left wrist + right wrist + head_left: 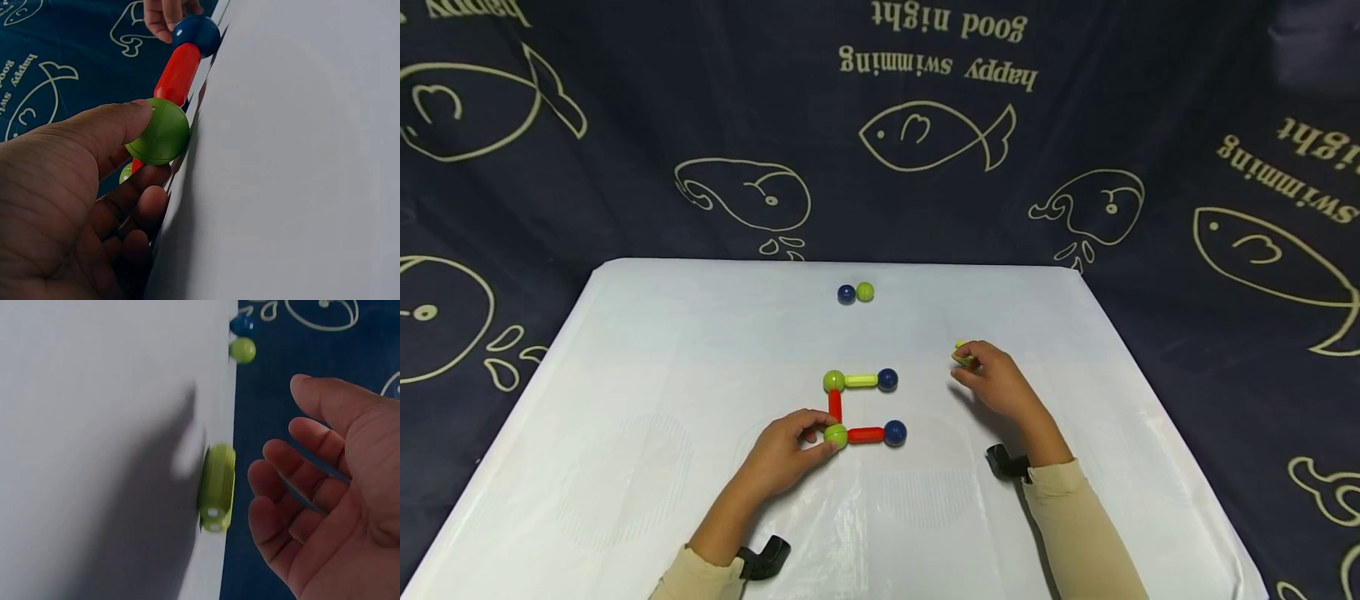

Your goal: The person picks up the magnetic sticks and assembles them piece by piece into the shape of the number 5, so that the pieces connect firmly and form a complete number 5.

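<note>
My left hand point(784, 454) pinches a green ball point(164, 134) between thumb and fingers. That ball is the near left corner of a joined shape of balls and sticks on the table. One red stick point(867, 435) runs from it to a blue ball point(895, 433); another red stick point(835, 406) leads to a second green ball point(833, 381). From there a yellow-green stick point(861, 381) reaches another blue ball point(887, 380). To the right, my right hand point(996, 385) hovers with loosely bent fingers beside yellow-green sticks point(217, 487), apart from them in the right wrist view.
Farther back on the white table point(700, 333) lie a loose blue ball point(846, 294) and a loose green ball point(865, 292), side by side. A dark cloth point(820, 83) with fish drawings hangs behind the table. Black straps with mounts point(766, 558) sit on both wrists.
</note>
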The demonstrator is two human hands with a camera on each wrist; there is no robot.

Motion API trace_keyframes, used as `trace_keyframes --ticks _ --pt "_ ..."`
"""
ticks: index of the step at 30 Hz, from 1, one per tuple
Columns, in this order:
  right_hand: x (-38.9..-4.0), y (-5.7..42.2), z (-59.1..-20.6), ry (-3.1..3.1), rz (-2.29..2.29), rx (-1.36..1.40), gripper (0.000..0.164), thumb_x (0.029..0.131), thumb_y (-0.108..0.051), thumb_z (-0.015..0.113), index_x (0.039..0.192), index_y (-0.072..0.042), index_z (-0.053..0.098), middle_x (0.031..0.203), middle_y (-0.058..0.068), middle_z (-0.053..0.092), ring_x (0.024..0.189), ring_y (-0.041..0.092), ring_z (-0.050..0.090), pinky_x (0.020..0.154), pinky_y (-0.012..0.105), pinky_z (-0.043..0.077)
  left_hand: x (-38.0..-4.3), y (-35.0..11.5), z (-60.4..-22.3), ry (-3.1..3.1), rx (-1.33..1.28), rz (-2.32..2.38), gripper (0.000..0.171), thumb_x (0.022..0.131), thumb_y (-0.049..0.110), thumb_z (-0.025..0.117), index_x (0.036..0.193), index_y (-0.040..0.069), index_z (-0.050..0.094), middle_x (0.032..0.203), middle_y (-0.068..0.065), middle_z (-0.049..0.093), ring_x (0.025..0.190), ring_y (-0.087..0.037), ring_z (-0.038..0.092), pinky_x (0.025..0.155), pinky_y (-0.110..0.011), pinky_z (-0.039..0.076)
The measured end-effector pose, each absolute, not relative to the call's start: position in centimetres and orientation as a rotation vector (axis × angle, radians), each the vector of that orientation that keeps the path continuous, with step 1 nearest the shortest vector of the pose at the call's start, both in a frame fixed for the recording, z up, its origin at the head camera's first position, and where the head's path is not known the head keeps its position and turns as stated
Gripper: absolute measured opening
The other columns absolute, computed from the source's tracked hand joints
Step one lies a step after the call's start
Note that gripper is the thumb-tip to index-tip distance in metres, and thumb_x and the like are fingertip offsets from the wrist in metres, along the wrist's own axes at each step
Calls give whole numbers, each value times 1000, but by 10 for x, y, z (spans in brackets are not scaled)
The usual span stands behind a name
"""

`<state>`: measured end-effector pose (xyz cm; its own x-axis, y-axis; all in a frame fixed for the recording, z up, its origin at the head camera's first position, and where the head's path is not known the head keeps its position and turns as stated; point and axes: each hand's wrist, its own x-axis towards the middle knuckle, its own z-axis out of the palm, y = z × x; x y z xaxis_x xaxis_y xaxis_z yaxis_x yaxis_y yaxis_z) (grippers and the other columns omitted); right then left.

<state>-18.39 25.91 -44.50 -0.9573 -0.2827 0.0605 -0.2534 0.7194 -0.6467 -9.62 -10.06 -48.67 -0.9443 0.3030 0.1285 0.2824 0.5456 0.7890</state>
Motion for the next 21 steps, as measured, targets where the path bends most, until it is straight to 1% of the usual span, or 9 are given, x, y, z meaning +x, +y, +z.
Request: trace_keyframes --ticks 3,8,15,21 --pt "-191 265 -445 2915 -1015 -426 34 94 -18 70 121 1 61 117 16 61 98 30 60 79 45 50 -96 -101 -486 2748 528 1387 23 87 22 79 108 17 71 92 11 63 81 -12 57 72 -29 48" --pt "-197 270 -447 2941 -904 -432 34 92 -14 71 119 3 61 112 18 61 94 30 60 80 46 49 -96 -101 -486 2745 503 1383 24 86 21 80 108 17 72 92 11 64 82 -11 57 73 -29 48" --pt "-202 268 -455 2897 -887 -420 30 91 -13 73 114 1 62 103 14 61 91 27 59 80 44 48 -96 -102 -486 2745 527 1398 24 86 22 79 108 17 71 93 11 64 81 -11 57 72 -29 48" --pt "-203 264 -458 2893 -884 -404 25 91 -10 73 109 0 59 91 9 59 82 24 53 74 41 44 -96 -102 -489 2738 545 1417 23 87 23 79 108 17 72 93 11 64 82 -12 58 72 -29 48"
